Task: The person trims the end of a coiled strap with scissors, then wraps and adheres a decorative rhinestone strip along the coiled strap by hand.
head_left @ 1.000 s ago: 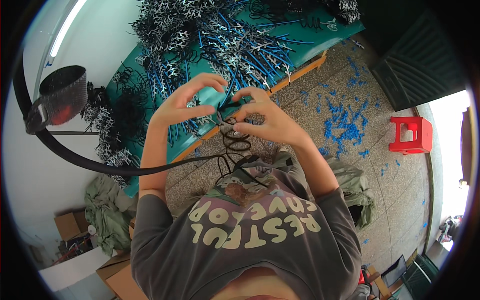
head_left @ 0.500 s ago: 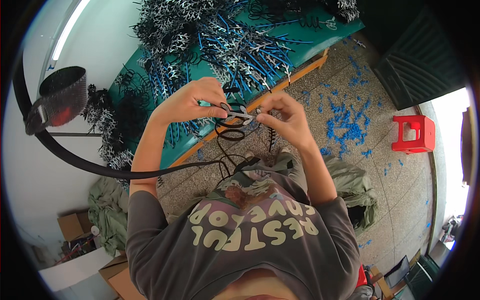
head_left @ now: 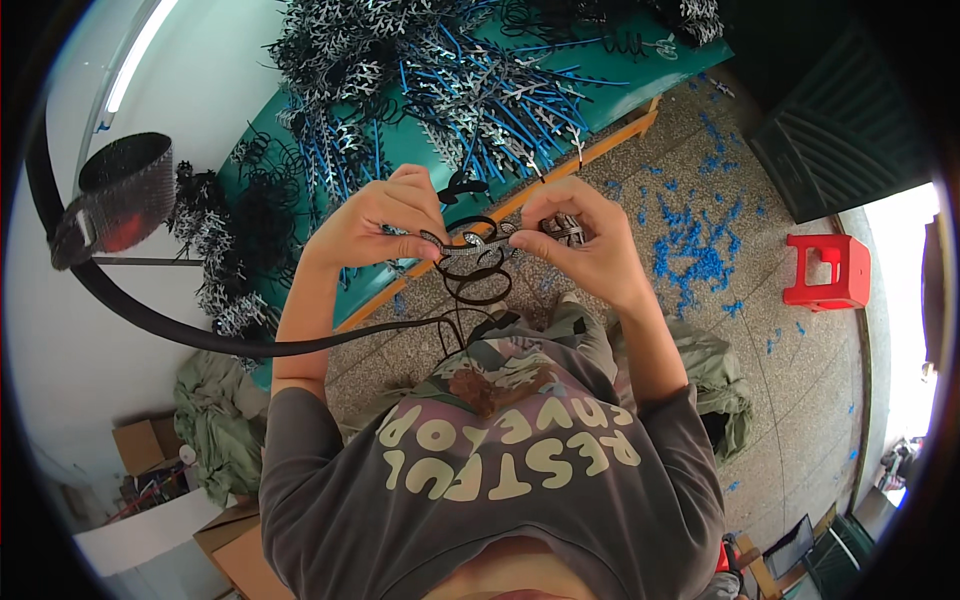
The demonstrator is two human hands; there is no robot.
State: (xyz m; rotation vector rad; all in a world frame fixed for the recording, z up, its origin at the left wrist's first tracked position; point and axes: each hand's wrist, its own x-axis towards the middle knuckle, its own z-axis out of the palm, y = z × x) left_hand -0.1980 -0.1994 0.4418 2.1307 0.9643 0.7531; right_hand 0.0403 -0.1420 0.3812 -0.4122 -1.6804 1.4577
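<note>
**Coil and strip held between two hands**

A black coil [head_left: 475, 270] of cord or tubing is held at chest height, over the floor just in front of the green surface [head_left: 410, 150]. Across its top loop lies a small patterned strip [head_left: 470, 247], grey and black; what it is made of cannot be told. The strip is pinched at one end by the left hand [head_left: 375, 225], whose thumb and fingers are pressed together on it, and at the other end by the right hand [head_left: 580, 240], likewise closed on the strip and what may be a further piece of it. The loops hang free below, with a tail running down toward the shirt.

For this step to go well, the strip would best be kept taut and level between both grips, so that the loops are not let slip or spread; the pinch should be kept near the strip's ends, where the fingers do not hide the join.

On the surface beyond, a heap [head_left: 450, 70] of blue and grey-white parts is piled. Blue scraps [head_left: 700, 250] are scattered on the floor, and a red stool [head_left: 828, 272] stands to the right.
</note>
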